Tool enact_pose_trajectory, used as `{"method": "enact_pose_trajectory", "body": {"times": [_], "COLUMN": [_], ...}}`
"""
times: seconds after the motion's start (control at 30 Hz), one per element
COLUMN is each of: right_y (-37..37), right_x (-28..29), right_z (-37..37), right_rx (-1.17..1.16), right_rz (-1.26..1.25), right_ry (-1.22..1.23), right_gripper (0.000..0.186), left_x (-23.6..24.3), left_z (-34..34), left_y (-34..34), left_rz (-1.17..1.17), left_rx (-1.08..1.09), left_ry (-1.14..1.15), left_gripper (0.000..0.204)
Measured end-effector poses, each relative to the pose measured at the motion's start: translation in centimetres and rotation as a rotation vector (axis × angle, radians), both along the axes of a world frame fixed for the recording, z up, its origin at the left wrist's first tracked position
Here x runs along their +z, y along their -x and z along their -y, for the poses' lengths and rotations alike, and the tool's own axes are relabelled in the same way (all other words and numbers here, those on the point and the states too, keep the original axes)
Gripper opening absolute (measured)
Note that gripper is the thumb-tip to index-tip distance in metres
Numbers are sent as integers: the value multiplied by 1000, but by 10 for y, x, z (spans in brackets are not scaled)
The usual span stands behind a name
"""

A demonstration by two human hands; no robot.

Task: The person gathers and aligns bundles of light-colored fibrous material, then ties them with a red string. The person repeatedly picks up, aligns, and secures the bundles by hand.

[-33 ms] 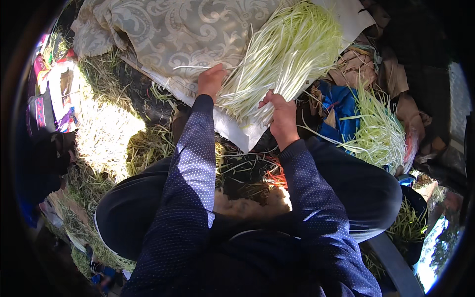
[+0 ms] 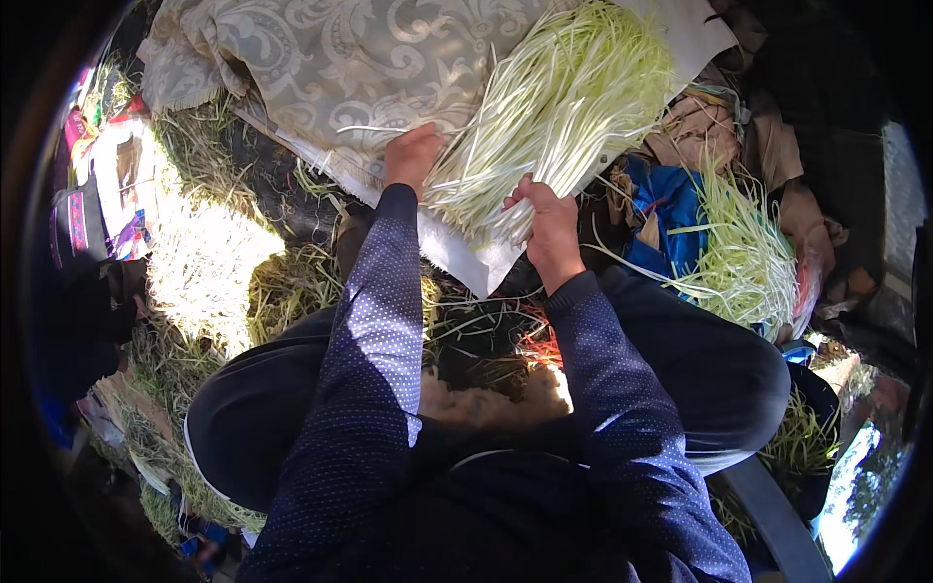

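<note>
A big bundle of long pale yellow-green stalks point(image 2: 573, 87) lies diagonally over a white sheet point(image 2: 695, 39) and a patterned beige cloth point(image 2: 360, 58). My left hand point(image 2: 413, 155) is closed at the bundle's left side, on a loose pale stalk that sticks out leftward; its fingertips are partly hidden. My right hand point(image 2: 547, 228) grips some white stems at the bundle's lower end, near the sheet's front corner.
A second heap of stalks point(image 2: 748, 262) lies right, beside blue plastic point(image 2: 666, 219) and brown paper point(image 2: 690, 126). Dry cuttings point(image 2: 204, 272) cover the ground left, near colourful bags point(image 2: 87, 214). My crossed legs point(image 2: 253, 418) frame scraps below.
Both my hands have shifted very slightly to the left and up; their grips look the same.
</note>
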State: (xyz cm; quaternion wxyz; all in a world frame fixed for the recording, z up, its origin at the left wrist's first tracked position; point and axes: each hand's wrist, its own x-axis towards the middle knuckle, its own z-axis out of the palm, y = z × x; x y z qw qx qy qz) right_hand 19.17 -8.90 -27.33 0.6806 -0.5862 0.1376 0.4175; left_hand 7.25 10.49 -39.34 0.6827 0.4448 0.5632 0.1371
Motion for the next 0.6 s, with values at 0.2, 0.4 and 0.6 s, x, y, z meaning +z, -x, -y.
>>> {"method": "enact_pose_trajectory", "body": {"times": [0.2, 0.4, 0.6], "right_y": [9, 17, 23], "right_x": [-20, -42, -65], "right_z": [-14, -31, -33], "right_rx": [29, 94, 111], "right_rz": [-71, -144, -147], "right_ry": [-56, -36, -36], "right_gripper": [12, 17, 24], "left_x": [35, 70, 84], "left_z": [-9, -12, -17], "left_y": [3, 3, 11], "left_rz": [-29, 18, 28], "left_rx": [201, 265, 278], "left_ry": [-24, -110, 16], "left_gripper": [28, 17, 13]}}
